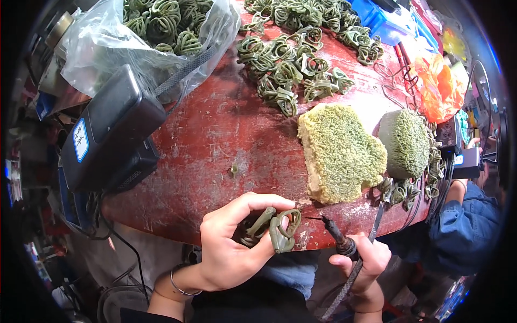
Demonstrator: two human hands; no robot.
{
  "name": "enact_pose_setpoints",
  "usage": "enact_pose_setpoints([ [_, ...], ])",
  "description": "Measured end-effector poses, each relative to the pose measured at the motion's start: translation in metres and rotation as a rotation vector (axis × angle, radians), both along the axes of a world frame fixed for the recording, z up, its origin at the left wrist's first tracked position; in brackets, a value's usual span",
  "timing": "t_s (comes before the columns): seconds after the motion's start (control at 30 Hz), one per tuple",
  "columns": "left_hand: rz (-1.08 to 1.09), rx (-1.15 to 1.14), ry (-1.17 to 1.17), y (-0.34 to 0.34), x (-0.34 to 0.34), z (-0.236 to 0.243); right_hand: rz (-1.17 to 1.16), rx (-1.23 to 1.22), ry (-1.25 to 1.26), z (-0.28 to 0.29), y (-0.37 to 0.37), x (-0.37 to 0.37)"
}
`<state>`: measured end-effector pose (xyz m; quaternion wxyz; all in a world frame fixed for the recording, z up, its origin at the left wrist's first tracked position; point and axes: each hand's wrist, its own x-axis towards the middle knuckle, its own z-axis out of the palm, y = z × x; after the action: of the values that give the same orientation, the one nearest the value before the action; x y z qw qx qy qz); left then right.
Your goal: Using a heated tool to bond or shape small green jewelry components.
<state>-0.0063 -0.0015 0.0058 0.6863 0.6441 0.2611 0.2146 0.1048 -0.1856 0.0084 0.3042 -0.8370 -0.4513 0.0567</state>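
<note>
My left hand (pixel 234 245) is closed on a dark green looped piece (pixel 284 232), its thin rings showing between thumb and fingers; another green part lies in the palm, partly hidden. To its right, my right hand (pixel 369 258) grips a soldering-iron-like pen (pixel 336 234) with a black grip and a fine dark tip aimed at the looped piece. Tip and piece look apart. The same hand also holds a slim metal blade (pixel 377 220) with a cord-wrapped handle (pixel 344 288), slanting up past the fingers. Both hands are at the near edge of the red table (pixel 210 156).
A ragged yellow-green foam block (pixel 344 153) and a round grey-green block (pixel 396 142) lie on the right. Several looped pieces (pixel 288 70) spread across the back. At left stand a black box device (pixel 116 118) and a plastic bag (pixel 102 40). Someone's blue sleeve (pixel 463 231) shows at right.
</note>
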Motion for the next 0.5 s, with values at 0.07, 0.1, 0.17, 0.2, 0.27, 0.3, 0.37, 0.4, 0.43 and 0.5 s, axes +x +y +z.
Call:
enact_pose_setpoints([
  [0.07, -0.006, 0.034, 0.0, 0.0013, 0.0002, -0.0014, 0.012, -0.018, 0.002, 0.0002, -0.0011, 0.0019],
  [0.1, -0.001, 0.034, 0.006, 0.0019, -0.0001, -0.0018, 0.022, -0.036, -0.002, 0.0, -0.0015, 0.0025],
  [0.17, -0.023, 0.098, 0.012, 0.003, 0.0, -0.0027, 0.022, -0.044, -0.006, -0.0002, -0.0028, 0.0027],
  [0.2, -0.023, 0.093, 0.014, 0.0033, 0.0009, -0.0022, 0.017, -0.052, -0.017, 0.0002, -0.0039, 0.0026],
  [0.27, -0.03, 0.133, 0.026, 0.0041, 0.0019, -0.0006, 0.014, -0.056, -0.014, -0.0008, -0.0056, 0.0022],
  [0.3, -0.027, 0.132, 0.031, 0.0041, 0.002, -0.0011, 0.011, -0.055, -0.013, -0.0018, -0.0058, 0.0022],
  [0.37, -0.005, 0.138, 0.011, 0.0037, 0.0022, -0.0024, 0.011, -0.078, -0.017, -0.0006, -0.0058, 0.002],
  [0.4, -0.003, 0.135, 0.014, 0.004, 0.0023, -0.0031, 0.008, -0.1, -0.025, -0.0004, -0.0058, 0.002],
  [0.43, -0.001, 0.152, 0.011, 0.0045, 0.0025, -0.0034, 0.011, -0.102, -0.022, -0.0012, -0.006, 0.0019],
  [0.5, 0.0, 0.164, 0.008, 0.0051, 0.0027, -0.0039, -0.003, -0.1, -0.031, -0.0021, -0.0066, 0.0013],
])
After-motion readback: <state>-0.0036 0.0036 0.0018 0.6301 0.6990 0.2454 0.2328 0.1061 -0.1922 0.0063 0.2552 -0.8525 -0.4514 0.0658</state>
